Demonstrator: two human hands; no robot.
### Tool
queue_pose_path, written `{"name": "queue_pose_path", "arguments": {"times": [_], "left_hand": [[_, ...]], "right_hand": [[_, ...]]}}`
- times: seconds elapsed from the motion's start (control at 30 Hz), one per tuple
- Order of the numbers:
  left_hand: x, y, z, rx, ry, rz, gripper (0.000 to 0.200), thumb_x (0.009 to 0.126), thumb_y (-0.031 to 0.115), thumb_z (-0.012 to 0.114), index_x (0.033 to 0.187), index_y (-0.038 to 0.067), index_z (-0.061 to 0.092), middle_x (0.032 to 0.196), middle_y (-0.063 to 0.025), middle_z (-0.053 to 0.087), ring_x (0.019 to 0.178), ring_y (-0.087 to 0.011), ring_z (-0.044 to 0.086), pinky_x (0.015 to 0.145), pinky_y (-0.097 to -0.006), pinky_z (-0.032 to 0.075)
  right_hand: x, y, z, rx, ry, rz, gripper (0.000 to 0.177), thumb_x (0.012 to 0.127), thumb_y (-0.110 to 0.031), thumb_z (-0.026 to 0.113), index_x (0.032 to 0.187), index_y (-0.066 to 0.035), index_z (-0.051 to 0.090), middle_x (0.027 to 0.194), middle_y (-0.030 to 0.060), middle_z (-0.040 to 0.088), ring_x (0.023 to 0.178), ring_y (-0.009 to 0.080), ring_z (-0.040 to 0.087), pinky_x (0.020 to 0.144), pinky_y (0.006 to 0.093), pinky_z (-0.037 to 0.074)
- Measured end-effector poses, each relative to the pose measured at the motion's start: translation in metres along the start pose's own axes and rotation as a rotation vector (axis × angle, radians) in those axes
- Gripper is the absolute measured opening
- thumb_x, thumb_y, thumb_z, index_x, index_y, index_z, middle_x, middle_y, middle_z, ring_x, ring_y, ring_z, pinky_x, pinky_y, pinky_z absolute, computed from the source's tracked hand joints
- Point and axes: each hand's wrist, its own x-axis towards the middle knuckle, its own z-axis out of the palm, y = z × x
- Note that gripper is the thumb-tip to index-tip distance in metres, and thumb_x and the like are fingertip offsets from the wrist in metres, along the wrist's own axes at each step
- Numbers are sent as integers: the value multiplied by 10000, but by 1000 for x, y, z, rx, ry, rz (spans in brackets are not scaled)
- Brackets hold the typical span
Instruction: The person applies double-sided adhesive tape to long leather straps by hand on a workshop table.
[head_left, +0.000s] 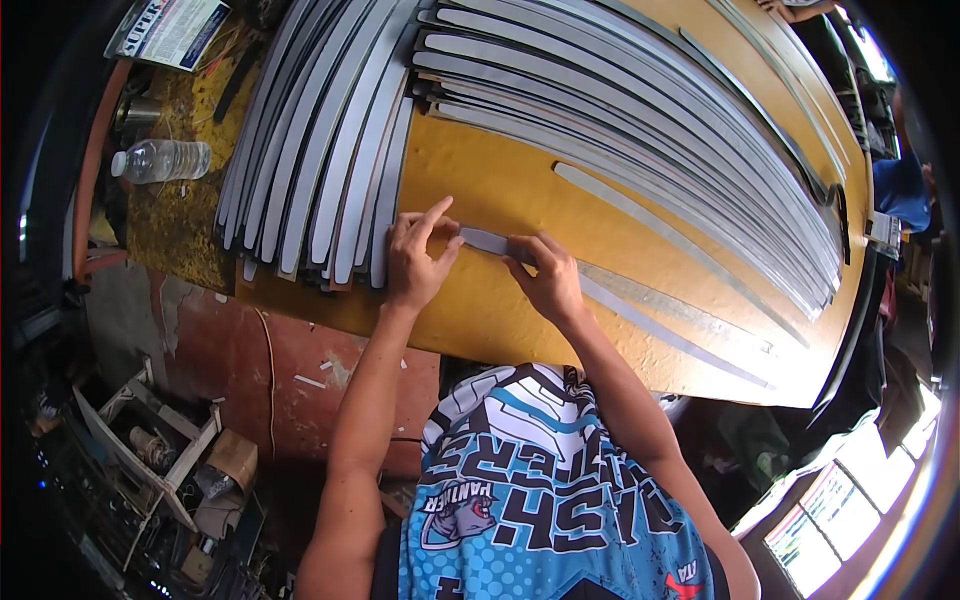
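Note:
A long, thin grey strip [484, 240] with a rounded end runs between my two hands and on to the right across the yellow table [470, 170]. My left hand [418, 255] pinches its left end, index finger raised. My right hand [545, 275] grips the strip a short way along, thumb and fingers closed round it. Beyond the right hand a second flat strip [680, 310] lies beside it. A single loose strip [650, 215] rests farther back. Close to my left hand is a pile of similar strips [335, 150]; another fanned pile [640, 120] spreads behind my right hand.
A clear plastic bottle [165, 160] lies at the table's stained left end, near a printed packet [170, 30]. Another person's hand [790, 8] shows at the far edge, and a person in blue [900, 190] at right. A wooden frame [150, 440] stands on the floor.

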Motion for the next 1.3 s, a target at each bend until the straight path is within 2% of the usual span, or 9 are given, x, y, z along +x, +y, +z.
{"name": "queue_pose_path", "arguments": {"times": [0.1,0.33,0.4,0.7,0.83,0.9,1.13,1.23,1.3], "left_hand": [[0,1,-1,16,-18,-7,597,774,62,808,1338,103,616,969,3,739,994,-209,602,918,-378,439],[1,1,0,12,15,25,569,774,77,796,1318,121,633,940,34,728,949,-201,599,886,-374,429],[0,2,0,30,-4,-7,569,768,62,813,1307,113,641,959,5,739,968,-207,614,910,-376,443],[1,3,-2,44,-24,-8,530,751,55,820,1258,122,679,955,-4,740,941,-219,622,899,-375,453],[3,4,-4,58,-48,16,524,748,53,821,1249,126,685,956,-8,741,938,-222,625,904,-376,453],[2,2,-2,34,-25,11,497,750,74,808,1230,130,690,932,20,734,934,-205,606,845,-380,434],[0,2,2,2,34,-6,505,746,74,812,1233,123,687,931,18,736,948,-208,608,865,-384,438],[1,5,-1,15,3,-36,499,753,66,821,1231,101,684,957,-25,744,964,-227,620,907,-387,455],[2,8,-3,26,-22,-56,364,756,64,813,1111,97,740,960,-19,737,952,-234,615,882,-382,465]], "right_hand": [[0,0,0,-3,3,-3,207,813,-123,784,994,-77,694,865,88,658,789,294,673,692,396,555],[0,4,2,3,-6,3,228,814,-122,772,1024,-83,693,886,91,664,809,307,671,710,407,553],[-2,3,2,-1,-5,11,231,815,-122,768,1031,-84,693,889,90,664,813,310,669,713,408,553],[-1,-4,-2,-31,1,21,253,809,-118,761,1049,-96,681,900,95,650,824,325,657,702,417,544],[1,-5,-2,-38,-9,13,227,807,-106,756,1021,-110,682,884,90,644,815,323,651,688,418,540],[1,-5,-2,-36,-10,13,218,805,-104,755,1010,-113,682,879,86,644,811,321,650,684,418,540],[1,-4,-1,-35,13,-4,189,799,-97,758,968,-110,672,876,73,647,812,316,651,685,421,540],[2,-6,-2,-30,7,-2,180,796,-92,758,950,-107,667,880,70,650,817,313,652,692,419,540],[2,-6,-2,-22,6,-1,177,793,-89,758,943,-105,664,882,68,652,819,311,653,695,418,540]]}}
